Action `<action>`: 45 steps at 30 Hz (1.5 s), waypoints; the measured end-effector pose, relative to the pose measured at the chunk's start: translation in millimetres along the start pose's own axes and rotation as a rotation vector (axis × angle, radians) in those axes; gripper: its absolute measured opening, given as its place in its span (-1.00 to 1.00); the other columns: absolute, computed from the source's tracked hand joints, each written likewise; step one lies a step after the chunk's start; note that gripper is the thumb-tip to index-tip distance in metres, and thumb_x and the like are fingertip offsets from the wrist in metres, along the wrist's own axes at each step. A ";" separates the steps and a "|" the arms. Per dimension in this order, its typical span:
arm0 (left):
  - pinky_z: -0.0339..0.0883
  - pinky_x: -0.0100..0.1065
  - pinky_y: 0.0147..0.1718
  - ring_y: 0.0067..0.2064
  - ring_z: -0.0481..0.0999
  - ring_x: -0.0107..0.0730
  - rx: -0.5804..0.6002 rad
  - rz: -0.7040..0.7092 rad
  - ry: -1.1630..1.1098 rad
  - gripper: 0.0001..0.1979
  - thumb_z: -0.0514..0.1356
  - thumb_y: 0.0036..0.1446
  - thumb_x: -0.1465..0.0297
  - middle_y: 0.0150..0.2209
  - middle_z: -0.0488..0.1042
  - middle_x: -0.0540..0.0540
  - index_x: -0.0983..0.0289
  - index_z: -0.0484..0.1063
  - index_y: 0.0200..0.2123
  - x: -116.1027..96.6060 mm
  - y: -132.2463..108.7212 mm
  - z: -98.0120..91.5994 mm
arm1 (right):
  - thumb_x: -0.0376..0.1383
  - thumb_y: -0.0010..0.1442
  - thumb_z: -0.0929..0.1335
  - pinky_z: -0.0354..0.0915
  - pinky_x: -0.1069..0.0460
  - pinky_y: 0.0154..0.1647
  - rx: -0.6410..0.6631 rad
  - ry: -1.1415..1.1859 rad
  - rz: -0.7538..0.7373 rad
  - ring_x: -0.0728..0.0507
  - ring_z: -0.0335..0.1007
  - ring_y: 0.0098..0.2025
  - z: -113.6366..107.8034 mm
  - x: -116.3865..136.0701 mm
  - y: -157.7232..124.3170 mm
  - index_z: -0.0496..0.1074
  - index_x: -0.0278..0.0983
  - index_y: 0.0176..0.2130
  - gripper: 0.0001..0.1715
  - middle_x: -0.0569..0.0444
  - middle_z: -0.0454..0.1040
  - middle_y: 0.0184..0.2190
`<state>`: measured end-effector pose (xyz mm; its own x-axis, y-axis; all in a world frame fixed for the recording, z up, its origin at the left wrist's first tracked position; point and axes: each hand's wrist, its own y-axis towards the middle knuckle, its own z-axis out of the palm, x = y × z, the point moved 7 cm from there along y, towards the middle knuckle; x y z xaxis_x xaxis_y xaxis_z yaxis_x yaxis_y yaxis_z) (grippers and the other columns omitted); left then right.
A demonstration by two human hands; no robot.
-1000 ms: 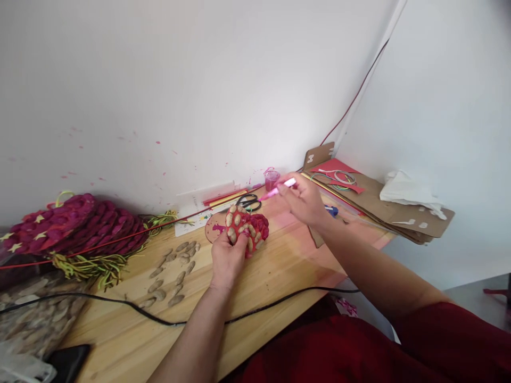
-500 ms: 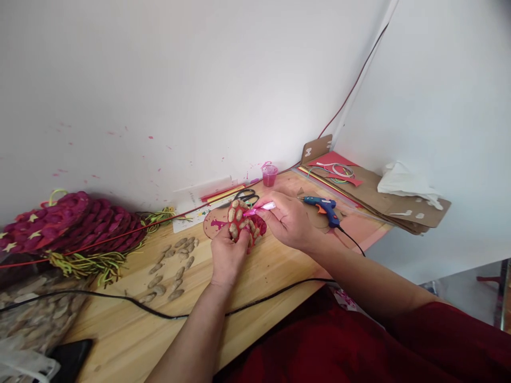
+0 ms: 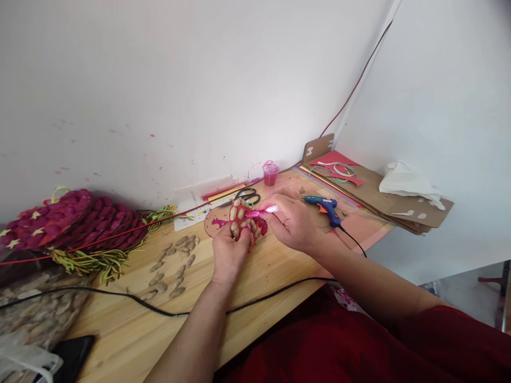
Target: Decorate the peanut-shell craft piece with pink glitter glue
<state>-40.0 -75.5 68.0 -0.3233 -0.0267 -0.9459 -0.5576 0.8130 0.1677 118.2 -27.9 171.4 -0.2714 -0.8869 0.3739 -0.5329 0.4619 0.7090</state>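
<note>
My left hand [image 3: 230, 249] grips the near edge of a red disc [image 3: 241, 214] with peanuts stuck round it, thumb on top. Part of the disc's right side is coated in magenta paint. My right hand [image 3: 290, 221] pinches a paintbrush [image 3: 272, 209] with a white handle, and its pink-stained tip touches the disc among the peanuts. Beneath the disc lies a round brown board [image 3: 213, 222] splashed with magenta. Behind my hands stands a clear cup of pink paint [image 3: 270, 174]. Loose peanuts [image 3: 179, 272] are scattered on the table left of my left hand.
Black scissors [image 3: 249, 195] lie behind the disc. A blue glue gun [image 3: 324, 206] rests right of my right hand, its black cord [image 3: 171, 313] crossing the table. Finished-looking magenta discs [image 3: 80, 221] with yellow tassels are stacked at left, near a bag of peanuts [image 3: 43, 308]. Cardboard sheets [image 3: 383, 197] lie at right.
The brush and my right hand have shifted slightly to the right and down over the disc. My left hand keeps its hold, and the whole view has moved a little.
</note>
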 end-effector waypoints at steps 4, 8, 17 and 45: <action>0.17 -0.37 -0.52 -0.56 0.29 -0.38 0.000 -0.005 -0.004 -0.77 0.23 0.00 0.28 -0.63 0.37 0.01 0.18 0.32 -0.62 0.5 0.3 -0.2 | -0.26 0.36 0.31 0.29 -0.15 -0.09 -0.030 -0.004 -0.010 -0.20 0.46 -0.20 -1.8 -0.2 -0.2 0.46 -0.15 -0.25 -0.87 0.05 0.59 -0.35; 0.11 -0.38 -0.54 -0.57 0.23 -0.41 -0.006 -0.002 -0.006 -0.75 0.25 -0.01 0.29 -0.65 0.31 -0.02 0.18 0.29 -0.64 2.1 0.3 -0.2 | -0.26 0.38 0.31 0.29 -0.15 -0.08 -0.042 0.002 -0.005 -0.19 0.46 -0.20 -1.6 -0.1 0.6 0.46 -0.16 -0.25 -0.85 0.06 0.60 -0.34; 0.15 -0.38 -0.54 -0.57 0.27 -0.39 0.006 -0.019 -0.032 -0.78 0.25 0.01 0.29 -0.65 0.35 -0.01 0.18 0.35 -0.60 1.9 -0.6 0.7 | -0.27 0.37 0.31 0.29 -0.15 -0.07 -0.018 0.007 -0.002 -0.19 0.46 -0.19 0.1 0.7 -0.9 0.47 -0.16 -0.24 -0.85 0.06 0.61 -0.33; 0.26 -0.38 -0.54 -0.54 0.36 -0.39 0.012 -0.065 -0.097 -0.82 0.28 0.00 0.25 -0.59 0.43 0.00 0.24 0.47 -0.50 18.9 4.0 4.1 | -0.29 0.37 0.33 0.26 -0.11 -0.07 -0.052 -0.001 -0.031 -0.17 0.43 -0.19 0.6 -2.9 -5.2 0.50 -0.22 -0.22 -0.86 0.05 0.61 -0.33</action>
<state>-45.2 -70.4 49.7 -0.2107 -0.0234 -0.9773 -0.5653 0.8185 0.1023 121.2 -27.7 166.3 -0.2563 -0.9008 0.3506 -0.4989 0.4339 0.7502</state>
